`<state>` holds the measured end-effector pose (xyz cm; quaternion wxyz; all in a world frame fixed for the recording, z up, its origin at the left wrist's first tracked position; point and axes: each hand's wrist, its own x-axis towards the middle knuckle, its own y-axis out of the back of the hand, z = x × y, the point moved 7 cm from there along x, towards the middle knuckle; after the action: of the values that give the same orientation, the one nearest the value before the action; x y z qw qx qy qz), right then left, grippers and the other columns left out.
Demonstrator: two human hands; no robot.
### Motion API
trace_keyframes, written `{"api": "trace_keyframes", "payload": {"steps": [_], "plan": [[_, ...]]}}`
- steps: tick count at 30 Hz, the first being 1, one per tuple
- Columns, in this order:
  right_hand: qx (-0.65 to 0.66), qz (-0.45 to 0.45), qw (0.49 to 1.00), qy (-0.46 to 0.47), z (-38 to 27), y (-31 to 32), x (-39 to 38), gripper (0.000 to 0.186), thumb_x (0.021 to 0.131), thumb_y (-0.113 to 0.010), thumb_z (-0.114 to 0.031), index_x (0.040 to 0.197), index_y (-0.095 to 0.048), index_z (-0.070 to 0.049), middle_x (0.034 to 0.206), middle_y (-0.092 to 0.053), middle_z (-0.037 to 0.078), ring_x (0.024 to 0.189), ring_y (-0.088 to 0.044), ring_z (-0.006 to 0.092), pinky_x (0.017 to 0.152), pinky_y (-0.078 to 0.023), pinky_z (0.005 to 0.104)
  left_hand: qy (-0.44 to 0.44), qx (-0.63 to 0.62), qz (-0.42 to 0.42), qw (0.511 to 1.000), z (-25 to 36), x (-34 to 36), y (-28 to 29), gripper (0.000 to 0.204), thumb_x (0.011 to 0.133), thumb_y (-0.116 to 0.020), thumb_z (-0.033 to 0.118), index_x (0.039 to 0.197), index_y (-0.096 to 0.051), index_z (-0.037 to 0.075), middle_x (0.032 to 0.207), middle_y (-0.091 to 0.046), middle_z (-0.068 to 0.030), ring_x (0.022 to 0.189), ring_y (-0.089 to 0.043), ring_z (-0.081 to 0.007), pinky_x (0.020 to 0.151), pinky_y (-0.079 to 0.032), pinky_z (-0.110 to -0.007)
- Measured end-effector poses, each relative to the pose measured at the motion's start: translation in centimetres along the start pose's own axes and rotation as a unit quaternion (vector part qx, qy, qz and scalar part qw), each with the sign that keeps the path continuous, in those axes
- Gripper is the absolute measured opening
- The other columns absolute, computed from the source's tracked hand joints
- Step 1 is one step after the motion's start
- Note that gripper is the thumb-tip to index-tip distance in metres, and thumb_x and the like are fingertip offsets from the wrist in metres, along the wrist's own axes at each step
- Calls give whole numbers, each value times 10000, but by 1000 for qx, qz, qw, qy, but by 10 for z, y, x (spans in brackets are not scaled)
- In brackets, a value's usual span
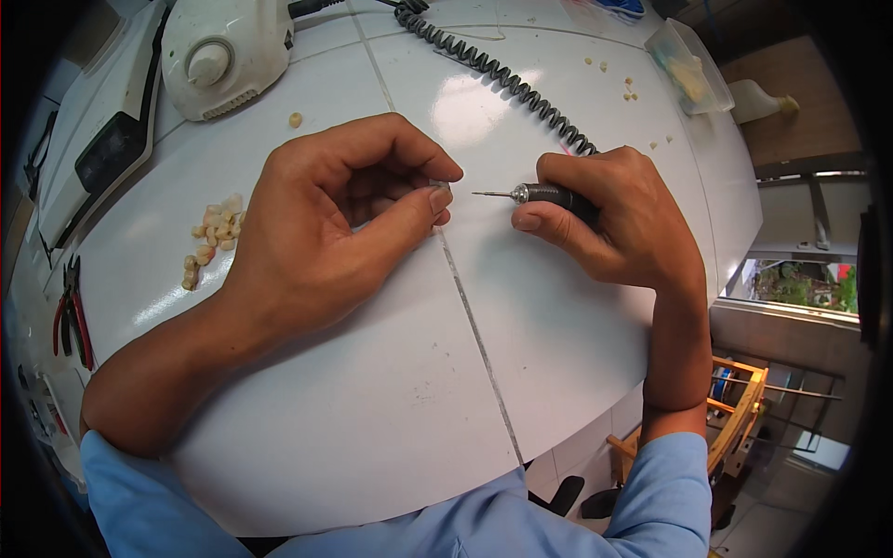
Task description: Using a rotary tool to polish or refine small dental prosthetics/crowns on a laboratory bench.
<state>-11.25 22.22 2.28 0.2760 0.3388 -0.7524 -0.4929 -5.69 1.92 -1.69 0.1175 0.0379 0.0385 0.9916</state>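
My right hand [614, 219] grips a dark rotary handpiece [558, 195] like a pen. Its thin metal bur [493, 193] points left toward my left fingertips, with a small gap between. My left hand [321, 219] is curled, thumb and fingers closed together at the tips. A tiny greyish bit shows at the thumb tip, too small to name. Beside my left wrist lies a loose pile of small cream, tooth-like pieces [217, 228]. One more such piece [296, 120] sits alone beyond my left hand.
A white control box [223, 60] with a knob stands far left. A black coiled cord [502, 74] runs to the handpiece. Red-handled pliers [73, 312] lie at the left edge. Several small pieces [630, 89] and a clear plastic container [688, 67] are far right.
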Motion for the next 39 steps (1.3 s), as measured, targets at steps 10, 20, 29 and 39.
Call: {"api": "trace_keyframes", "payload": {"steps": [10, 20, 29, 39], "plan": [[-13, -11, 1000, -12, -4, 0, 1, 534, 983, -809, -520, 765, -663, -55, 567, -591, 143, 534, -607, 387, 547, -454, 473, 4, -25, 7, 1000, -1, 0, 1, 68, 1071, -659, -29, 1137, -675, -25, 1067, -746, -97, 980, -802, -169, 847, -656, -259], [-26, -8, 1000, -14, -3, 0, 2, 529, 991, -791, -540, 801, -695, -56, 599, -631, 136, 553, -644, 371, 561, -479, 461, 29, -48, 11, 998, 0, 2, 3, 86, 1071, -660, -26, 1155, -650, -12, 1057, -722, -76, 964, -777, -139, 831, -646, -261], [8, -38, 999, -34, 0, -1, 2, 537, 998, -767, -572, 799, -698, -78, 598, -641, 110, 577, -670, 357, 570, -499, 464, 87, -83, -8, 993, -3, 3, 2, 114, 1074, -706, 13, 1161, -639, -18, 1126, -754, -115, 1066, -806, -197, 855, -664, -287], [11, -77, 995, -54, 4, -5, -4, 593, 1032, -693, -643, 847, -727, -80, 614, -659, 99, 594, -685, 348, 583, -512, 472, 93, -106, 13, 990, -12, -4, -3, 122, 1074, -677, -53, 1192, -705, -63, 1186, -772, -162, 1153, -786, -249, 977, -688, -335]]}}
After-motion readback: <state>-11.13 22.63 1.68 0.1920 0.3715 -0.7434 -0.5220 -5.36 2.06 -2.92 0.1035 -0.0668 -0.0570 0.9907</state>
